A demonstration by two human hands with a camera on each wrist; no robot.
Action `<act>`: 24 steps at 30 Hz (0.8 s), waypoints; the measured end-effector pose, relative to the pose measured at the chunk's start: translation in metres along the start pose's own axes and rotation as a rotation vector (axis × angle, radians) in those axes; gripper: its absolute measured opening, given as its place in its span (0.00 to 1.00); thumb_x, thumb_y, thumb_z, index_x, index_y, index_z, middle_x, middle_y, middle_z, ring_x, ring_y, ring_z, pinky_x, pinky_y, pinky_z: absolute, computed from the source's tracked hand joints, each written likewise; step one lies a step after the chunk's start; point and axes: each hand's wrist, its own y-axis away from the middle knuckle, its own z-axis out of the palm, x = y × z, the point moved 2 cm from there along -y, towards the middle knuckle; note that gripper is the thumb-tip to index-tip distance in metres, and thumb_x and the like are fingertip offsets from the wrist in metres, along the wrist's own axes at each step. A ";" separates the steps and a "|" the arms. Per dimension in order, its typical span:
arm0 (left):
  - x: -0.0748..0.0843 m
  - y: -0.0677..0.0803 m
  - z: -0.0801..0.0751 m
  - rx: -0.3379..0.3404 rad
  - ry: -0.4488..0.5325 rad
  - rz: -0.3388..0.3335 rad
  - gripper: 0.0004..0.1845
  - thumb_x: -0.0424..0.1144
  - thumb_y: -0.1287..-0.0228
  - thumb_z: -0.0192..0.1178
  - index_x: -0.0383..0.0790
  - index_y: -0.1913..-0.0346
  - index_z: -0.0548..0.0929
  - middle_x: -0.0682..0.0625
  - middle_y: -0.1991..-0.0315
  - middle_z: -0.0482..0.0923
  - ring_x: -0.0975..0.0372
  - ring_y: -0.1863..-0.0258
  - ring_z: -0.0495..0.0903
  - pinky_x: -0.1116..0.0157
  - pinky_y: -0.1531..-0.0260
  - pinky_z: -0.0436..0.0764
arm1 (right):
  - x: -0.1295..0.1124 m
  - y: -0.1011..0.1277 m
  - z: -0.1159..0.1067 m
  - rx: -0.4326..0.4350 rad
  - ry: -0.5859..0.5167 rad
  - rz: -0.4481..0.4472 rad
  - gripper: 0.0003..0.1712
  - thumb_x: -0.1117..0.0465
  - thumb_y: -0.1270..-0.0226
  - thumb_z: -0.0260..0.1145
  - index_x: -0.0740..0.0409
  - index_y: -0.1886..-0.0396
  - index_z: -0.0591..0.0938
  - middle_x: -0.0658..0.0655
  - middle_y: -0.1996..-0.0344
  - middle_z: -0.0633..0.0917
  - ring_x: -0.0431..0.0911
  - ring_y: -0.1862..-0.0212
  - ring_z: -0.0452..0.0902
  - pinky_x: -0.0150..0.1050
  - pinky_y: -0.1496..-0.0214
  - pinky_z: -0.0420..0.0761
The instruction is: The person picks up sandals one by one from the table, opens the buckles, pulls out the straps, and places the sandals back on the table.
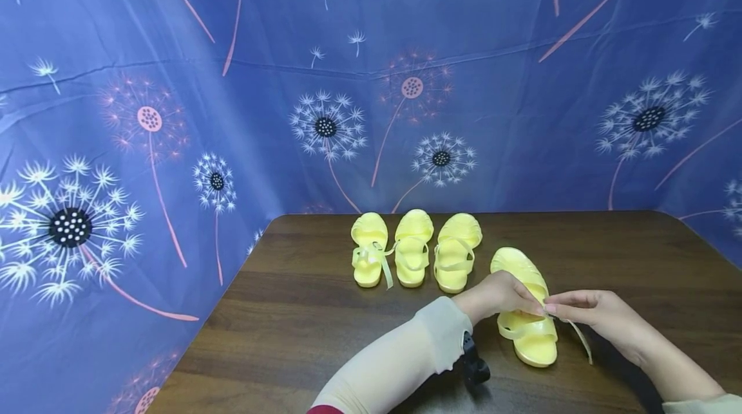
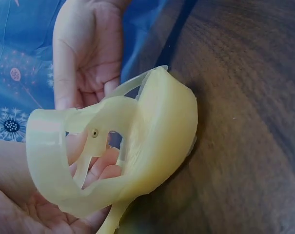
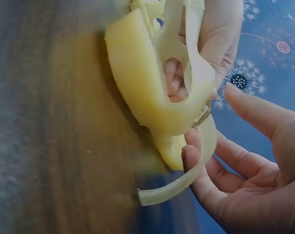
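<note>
A yellow sandal [image 1: 536, 351] sits on the table at the right, its toe facing away. My left hand [image 1: 503, 295] reaches over it and holds the ankle strap by the buckle, some fingers inside the strap loop. From the right, my right hand [image 1: 605, 316] brings thumb and fingertips to the same strap. In the right wrist view, a small metal buckle [image 3: 203, 115] shows at the strap's side. The loose strap end [image 3: 169, 191] curves down across the right fingertips. The left wrist view shows the sandal's heel [image 2: 169, 126] and the strap loop [image 2: 45, 146] standing up.
Three more yellow sandals stand in a row farther back: a left one [image 1: 370, 230], a middle one [image 1: 414, 227] and a right one [image 1: 460, 230]. The brown wooden table [image 1: 278, 324] ends at a blue dandelion-print cloth [image 1: 504, 124]. A black device [image 1: 475, 366] hangs at the left wrist.
</note>
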 end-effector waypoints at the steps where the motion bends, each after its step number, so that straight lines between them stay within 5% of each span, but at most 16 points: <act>1: 0.000 0.000 0.000 -0.002 -0.008 0.002 0.06 0.44 0.47 0.73 0.46 0.72 0.91 0.59 0.76 0.85 0.73 0.75 0.76 0.75 0.70 0.75 | 0.001 0.000 0.001 -0.003 -0.009 0.008 0.27 0.47 0.29 0.60 0.64 0.41 0.79 0.58 0.46 0.83 0.39 0.49 0.76 0.61 0.44 0.71; 13: -0.001 0.003 -0.013 0.006 -0.004 0.057 0.02 0.40 0.46 0.72 0.47 0.72 0.90 0.59 0.81 0.81 0.69 0.78 0.77 0.74 0.72 0.76 | 0.001 0.002 0.015 0.044 -0.014 0.045 0.26 0.48 0.29 0.59 0.65 0.43 0.79 0.58 0.47 0.83 0.43 0.55 0.79 0.62 0.49 0.70; 24: -0.001 -0.003 -0.011 0.040 -0.154 0.138 0.03 0.45 0.45 0.72 0.52 0.72 0.90 0.66 0.79 0.82 0.77 0.74 0.73 0.78 0.72 0.72 | 0.001 0.001 0.022 0.127 0.013 0.045 0.25 0.47 0.32 0.63 0.62 0.47 0.83 0.50 0.55 0.86 0.39 0.59 0.80 0.50 0.49 0.72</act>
